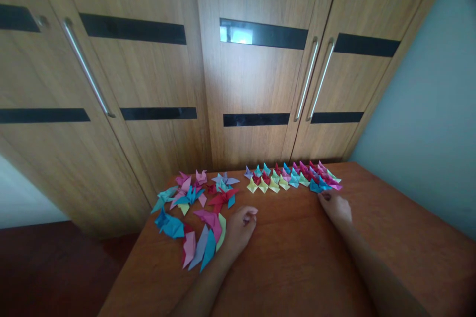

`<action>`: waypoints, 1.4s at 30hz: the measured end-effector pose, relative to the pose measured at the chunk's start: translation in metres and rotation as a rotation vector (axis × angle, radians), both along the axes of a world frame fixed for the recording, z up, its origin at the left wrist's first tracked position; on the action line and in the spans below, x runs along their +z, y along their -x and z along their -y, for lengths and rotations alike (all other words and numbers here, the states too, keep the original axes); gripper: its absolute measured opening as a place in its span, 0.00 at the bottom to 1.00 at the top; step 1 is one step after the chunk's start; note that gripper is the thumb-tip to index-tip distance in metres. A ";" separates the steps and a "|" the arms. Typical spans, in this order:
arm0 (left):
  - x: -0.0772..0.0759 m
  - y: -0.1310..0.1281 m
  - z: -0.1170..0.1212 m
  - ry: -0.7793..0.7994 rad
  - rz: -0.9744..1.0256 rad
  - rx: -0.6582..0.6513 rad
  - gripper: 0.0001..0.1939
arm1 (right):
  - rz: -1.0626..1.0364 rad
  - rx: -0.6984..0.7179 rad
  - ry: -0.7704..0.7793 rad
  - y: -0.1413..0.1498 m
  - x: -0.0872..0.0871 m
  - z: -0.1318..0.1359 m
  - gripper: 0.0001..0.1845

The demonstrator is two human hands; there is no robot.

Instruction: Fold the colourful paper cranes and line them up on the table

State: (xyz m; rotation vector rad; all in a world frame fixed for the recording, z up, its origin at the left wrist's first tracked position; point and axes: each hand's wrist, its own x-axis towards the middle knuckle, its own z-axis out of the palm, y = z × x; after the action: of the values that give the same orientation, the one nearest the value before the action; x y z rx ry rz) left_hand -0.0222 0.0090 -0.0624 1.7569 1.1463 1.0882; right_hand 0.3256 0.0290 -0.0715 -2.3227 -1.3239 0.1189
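My right hand (337,209) reaches to the back right of the table, its thumb and fingers pinching the near edge of a blue origami crane (318,186). This crane sits at the front right of neat rows of small folded paper cranes (274,185) in yellow, red, blue, purple and pink. My left hand (241,228) rests near the middle of the table with its fingers curled in and nothing visible in them. Just left of it lie a magenta paper crane (211,223), a pale green one (221,230) and a flat blue one (208,250).
A loose pile of paper cranes (190,195) covers the table's back left, with a red crane (222,199) on its right side. The brown wooden table (290,257) stands against a wooden wardrobe (253,79) with metal handles. A pale wall (420,124) rises at the right.
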 end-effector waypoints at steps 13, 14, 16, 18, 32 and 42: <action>0.007 0.006 0.002 0.001 0.031 0.049 0.11 | -0.047 0.580 -0.052 0.160 0.013 0.008 0.08; 0.012 0.010 0.002 -0.025 0.006 0.058 0.11 | -0.034 0.591 -0.060 0.168 0.013 0.009 0.08; 0.024 0.023 0.001 -0.107 -0.076 0.087 0.11 | -0.008 0.601 -0.070 0.177 0.012 0.011 0.07; 0.040 0.039 -0.002 -0.215 -0.187 0.150 0.12 | -0.006 0.599 -0.070 0.179 0.011 0.012 0.07; 0.069 0.086 -0.063 -0.119 -0.940 0.375 0.06 | -0.019 0.646 -0.110 0.176 0.013 0.020 0.06; 0.058 0.079 -0.070 -0.117 -0.988 0.446 0.09 | 0.006 0.653 -0.102 0.176 0.014 0.020 0.06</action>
State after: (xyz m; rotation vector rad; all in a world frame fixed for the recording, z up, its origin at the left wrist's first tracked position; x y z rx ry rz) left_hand -0.1010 0.0789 -0.0039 2.2659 2.1696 0.4652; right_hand 0.1495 0.0091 -0.0571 -1.7284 -1.9891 0.2408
